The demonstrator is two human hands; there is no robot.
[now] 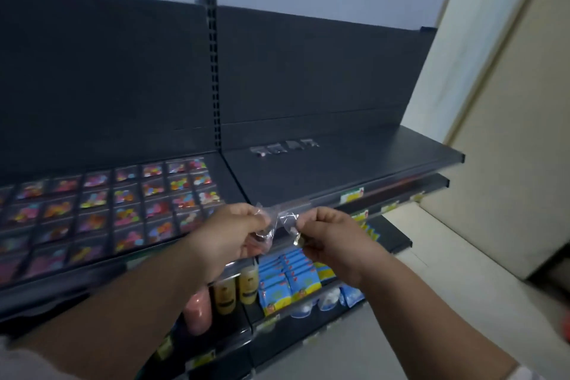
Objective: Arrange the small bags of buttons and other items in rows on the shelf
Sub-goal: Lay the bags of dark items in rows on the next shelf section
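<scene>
A long dark grey metal shelf point(354, 170) runs left to right. Its left half carries neat rows of small clear bags of coloured buttons point(123, 203). The right half holds only a short row of four small clear bags point(283, 146), far back. Near the shelf's front lip, the person's left grip point(234, 234) and right grip point(327, 234) both pinch crumpled small clear plastic bags point(277, 220), held in the air between them. The film looks thin and tangled, so pulling it apart could tear it. A bag could also slip down among the blue packets point(287, 278) on the lower shelf.
</scene>
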